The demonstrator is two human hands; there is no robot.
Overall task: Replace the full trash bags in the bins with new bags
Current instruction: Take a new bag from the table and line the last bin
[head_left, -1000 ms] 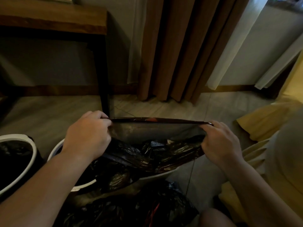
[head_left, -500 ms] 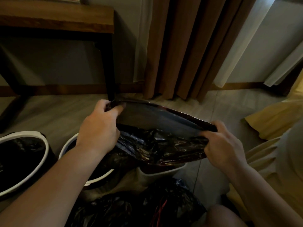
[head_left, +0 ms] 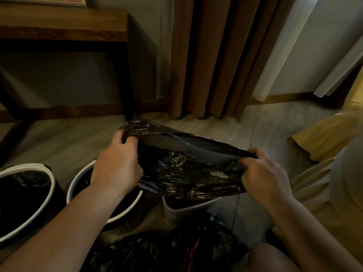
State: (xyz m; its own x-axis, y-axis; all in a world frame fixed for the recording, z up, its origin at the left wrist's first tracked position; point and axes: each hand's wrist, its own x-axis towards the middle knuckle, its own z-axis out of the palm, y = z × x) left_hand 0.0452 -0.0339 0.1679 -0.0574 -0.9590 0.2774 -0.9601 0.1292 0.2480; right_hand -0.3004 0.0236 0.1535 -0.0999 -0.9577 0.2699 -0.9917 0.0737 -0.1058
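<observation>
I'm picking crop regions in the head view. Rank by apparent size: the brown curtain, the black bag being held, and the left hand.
1. Brown pleated curtain, largest.
2. Black plastic trash bag, stretched between both hands.
3. Left hand, smallest, though closer to the camera than the curtain.

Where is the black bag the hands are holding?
The black bag is mid-picture, stretched between the left hand and right hand, above a white bin.
</observation>
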